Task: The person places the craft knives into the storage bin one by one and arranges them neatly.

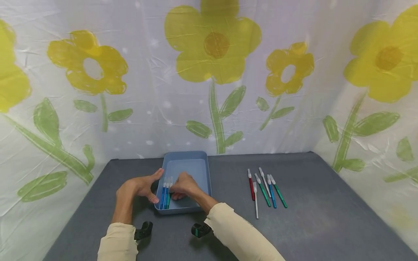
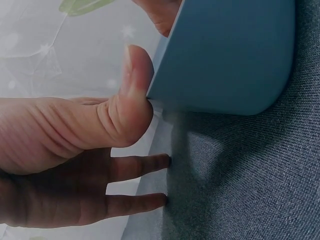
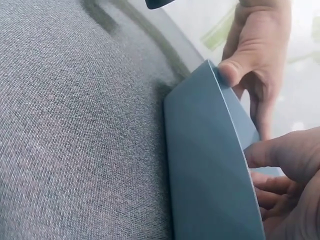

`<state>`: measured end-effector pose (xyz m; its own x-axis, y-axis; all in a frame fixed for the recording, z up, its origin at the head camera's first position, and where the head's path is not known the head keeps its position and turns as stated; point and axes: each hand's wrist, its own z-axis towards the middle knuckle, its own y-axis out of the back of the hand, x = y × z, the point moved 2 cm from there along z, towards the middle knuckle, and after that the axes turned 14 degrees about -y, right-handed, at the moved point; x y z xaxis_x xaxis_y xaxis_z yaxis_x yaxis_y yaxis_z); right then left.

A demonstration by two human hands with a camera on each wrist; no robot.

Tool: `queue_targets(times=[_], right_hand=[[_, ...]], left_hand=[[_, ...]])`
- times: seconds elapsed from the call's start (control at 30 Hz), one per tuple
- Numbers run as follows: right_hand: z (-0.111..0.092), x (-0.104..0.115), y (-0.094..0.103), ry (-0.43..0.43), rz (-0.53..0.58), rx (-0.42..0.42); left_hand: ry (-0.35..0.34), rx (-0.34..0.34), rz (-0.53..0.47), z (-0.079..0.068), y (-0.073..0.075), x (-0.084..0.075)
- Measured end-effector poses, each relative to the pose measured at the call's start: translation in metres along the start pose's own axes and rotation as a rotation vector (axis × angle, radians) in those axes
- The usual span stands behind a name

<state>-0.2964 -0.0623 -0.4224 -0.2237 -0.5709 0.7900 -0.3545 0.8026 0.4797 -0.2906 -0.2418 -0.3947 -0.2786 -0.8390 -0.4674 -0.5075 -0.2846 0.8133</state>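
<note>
The right hand [image 1: 185,185] reaches down inside the tray [image 1: 189,165], its fingers bent and drawn together; whether they pinch a pen cannot be told, since the hand covers its own fingertips. Just to the left of those fingertips lies a row of capped pens, the green pens [image 1: 168,201] closest to the hand and the blue pens [image 1: 162,197] beyond them, along the tray's left wall. They lie side by side at the end nearer the person, their pale caps pointing away from the body.

Past that row, across the left wall, is the left hand [image 1: 138,185], thumb and fingers spread. Its thumb touches the rim near the close left corner, while the other fingers extend outside the tray. The tray's bare floor stretches beyond the right hand's knuckles.

Back along the forearms from the grip, black wrist devices [image 1: 200,230] sit beside the cream sleeves [image 1: 241,232].

Well apart to the right of the right hand, a loose group of pens rests on the grey table [image 1: 310,217]: a red pen [image 1: 251,186] on the side towards the hand, two silver pens [image 1: 256,201], a blue pen [image 1: 272,194] and two green pens [image 1: 279,194]. Farthest from both hands hangs a flowered cloth [image 1: 156,108] behind the table.
</note>
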Motion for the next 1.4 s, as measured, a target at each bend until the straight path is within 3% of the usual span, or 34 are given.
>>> queue_targets(times=[0.27,0.47,0.6,0.8,1.0,1.2,1.4], right_hand=[[-0.006,0.001,0.018,0.01,-0.004,0.057],[-0.022,0.006,0.069,0.08,0.068,0.059],[-0.03,-0.001,0.106,0.109,0.076,0.009],[-0.034,-0.029,0.162,0.077,0.09,-0.071],[-0.033,-0.068,0.207,0.012,0.012,-0.182],[-0.031,-0.102,0.224,-0.057,-0.162,-0.313],[-0.028,-0.124,0.225,-0.1,-0.288,-0.373]], left_hand=[[0.003,-0.002,-0.002,0.0,0.0,0.001],[-0.003,-0.012,0.002,0.0,-0.001,0.0],[-0.006,-0.011,-0.022,-0.001,-0.002,-0.001],[0.0,-0.003,-0.038,-0.001,-0.002,-0.001],[-0.002,-0.005,-0.035,0.0,0.0,0.0],[-0.006,-0.002,-0.044,0.0,0.001,0.001],[-0.008,-0.003,-0.038,0.001,-0.001,0.001]])
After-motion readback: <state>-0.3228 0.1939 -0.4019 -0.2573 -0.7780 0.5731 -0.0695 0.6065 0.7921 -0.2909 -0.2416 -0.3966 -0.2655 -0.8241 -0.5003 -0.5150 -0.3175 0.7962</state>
